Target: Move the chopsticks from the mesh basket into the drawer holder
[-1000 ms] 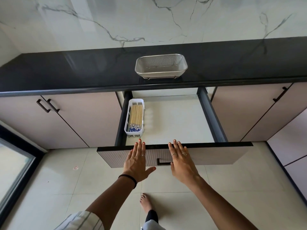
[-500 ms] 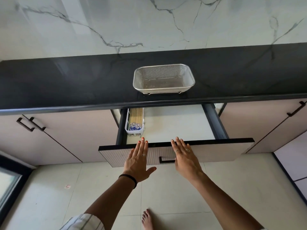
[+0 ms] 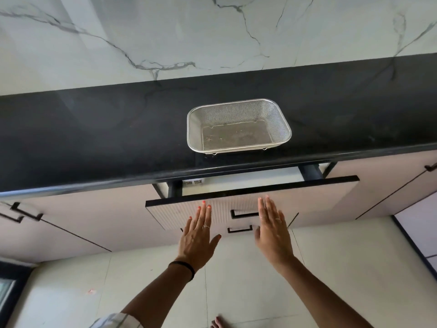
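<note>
A steel mesh basket (image 3: 238, 126) stands on the black counter (image 3: 94, 138) with nothing in it. Below it the drawer (image 3: 307, 197) is nearly shut, with only a narrow gap left under the counter edge. Only the near end of the white chopstick holder (image 3: 192, 182) peeks out at the gap's left; the chopsticks are hidden. My left hand (image 3: 197, 235) and my right hand (image 3: 272, 229) press flat on the ribbed drawer front with straight fingers, either side of its black handle (image 3: 243, 213).
Closed cabinet doors with black handles flank the drawer, left (image 3: 26, 213) and right (image 3: 430, 167). A second drawer handle (image 3: 240, 229) shows below. A marble wall rises behind the counter. Pale floor tiles lie below, with a bare foot (image 3: 220, 323) at the bottom edge.
Both hands have pushed the drawer inward, from wide open to almost shut. The holder with the chopsticks has slid under the counter and nearly out of sight.
</note>
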The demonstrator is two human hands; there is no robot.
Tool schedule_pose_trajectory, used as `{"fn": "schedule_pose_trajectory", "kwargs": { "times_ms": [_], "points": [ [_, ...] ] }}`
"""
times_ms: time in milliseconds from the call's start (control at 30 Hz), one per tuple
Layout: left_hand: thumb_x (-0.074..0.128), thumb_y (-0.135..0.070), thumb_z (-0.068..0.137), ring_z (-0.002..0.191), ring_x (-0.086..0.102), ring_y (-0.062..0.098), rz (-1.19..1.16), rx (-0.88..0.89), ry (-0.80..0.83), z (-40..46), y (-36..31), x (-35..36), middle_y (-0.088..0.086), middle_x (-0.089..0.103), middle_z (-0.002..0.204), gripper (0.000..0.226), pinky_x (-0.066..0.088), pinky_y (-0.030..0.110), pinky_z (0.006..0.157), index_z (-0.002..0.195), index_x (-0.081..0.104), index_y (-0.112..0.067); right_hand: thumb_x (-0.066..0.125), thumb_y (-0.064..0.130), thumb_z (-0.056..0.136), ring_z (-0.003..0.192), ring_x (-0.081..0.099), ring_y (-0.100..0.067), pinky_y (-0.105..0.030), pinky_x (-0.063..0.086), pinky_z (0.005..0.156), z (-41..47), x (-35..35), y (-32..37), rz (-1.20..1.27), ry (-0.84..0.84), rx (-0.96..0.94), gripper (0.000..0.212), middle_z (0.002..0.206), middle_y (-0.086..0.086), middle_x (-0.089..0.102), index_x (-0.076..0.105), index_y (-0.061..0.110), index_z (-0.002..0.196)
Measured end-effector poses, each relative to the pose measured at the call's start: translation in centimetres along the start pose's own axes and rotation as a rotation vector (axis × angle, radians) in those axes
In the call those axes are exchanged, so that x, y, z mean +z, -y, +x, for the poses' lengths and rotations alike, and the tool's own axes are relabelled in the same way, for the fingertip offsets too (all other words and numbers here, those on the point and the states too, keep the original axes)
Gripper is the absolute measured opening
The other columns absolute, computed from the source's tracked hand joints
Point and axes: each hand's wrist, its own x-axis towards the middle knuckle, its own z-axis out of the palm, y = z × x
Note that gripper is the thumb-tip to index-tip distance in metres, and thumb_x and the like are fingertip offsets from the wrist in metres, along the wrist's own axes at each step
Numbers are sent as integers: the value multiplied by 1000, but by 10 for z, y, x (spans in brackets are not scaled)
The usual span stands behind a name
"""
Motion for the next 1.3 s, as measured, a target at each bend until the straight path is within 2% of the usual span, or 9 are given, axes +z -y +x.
{"fn": "schedule_pose_trajectory", "kwargs": {
  "times_ms": [167,367,667,800,967,1067,1133,1200,1300],
  "points": [
    [47,-43,97,148,-14,25,-475,-261,-11,36,-25,-7,14,-23,158,91,0,36,120,151,-15,-5,52,20,93,150,0,-25,-39,13,121,32,3,-4,110,80,218,81,162,-13,-2,-2,6,153],
    [62,-22,92,149,-10,24,-806,-374,-23,92,-34,-22,12,-21,159,98,6,41,123,152,-14,-6,53,17,94,150,1,-23,-38,16,122,96,-4,-5,311,156,225,80,162,-14,-1,0,2,152],
    [63,-13,90,150,-9,24,-747,-437,-52,123,-35,-12,13,-10,161,89,6,44,122,153,1,-7,51,14,93,150,1,-26,-38,14,121,122,16,-5,262,157,183,74,161,-18,3,7,-2,151],
    [65,-11,87,149,6,29,-695,-438,-45,134,-32,-15,11,3,161,84,16,44,121,152,12,-8,49,14,91,149,11,-28,-37,14,120,132,17,-6,200,174,178,70,160,-18,12,15,-2,150],
    [63,-15,89,150,1,25,-647,-420,21,129,-25,-19,8,-5,162,89,13,41,122,154,2,-13,50,11,90,148,18,-29,-40,24,118,128,12,-7,250,167,141,72,160,-16,11,13,0,151],
    [59,-18,92,150,8,25,-587,-450,54,124,-26,-29,8,-8,162,87,20,38,121,154,-1,-7,45,0,87,133,44,-32,-42,45,102,124,-3,-6,331,120,153,72,162,-10,12,15,7,152],
    [57,-19,93,150,8,25,-580,-450,99,118,-30,-37,10,-15,161,88,20,33,120,153,-5,-3,41,-5,88,130,50,-26,-33,46,102,119,-11,-8,349,123,135,64,159,-8,25,30,9,149],
    [56,-21,95,149,12,26,-583,-448,166,115,-35,-43,12,-17,160,88,21,27,116,152,-8,-3,40,-10,87,138,42,-17,-18,32,108,113,-20,-6,390,142,86,57,152,-7,39,46,8,141],
    [52,-33,97,148,18,29,-480,-400,260,90,-42,-53,15,-7,161,78,25,37,119,153,6,-3,39,-18,84,141,35,-12,-8,22,109,87,-36,13,478,65,-42,59,150,-6,42,53,8,136]
  ]
}}
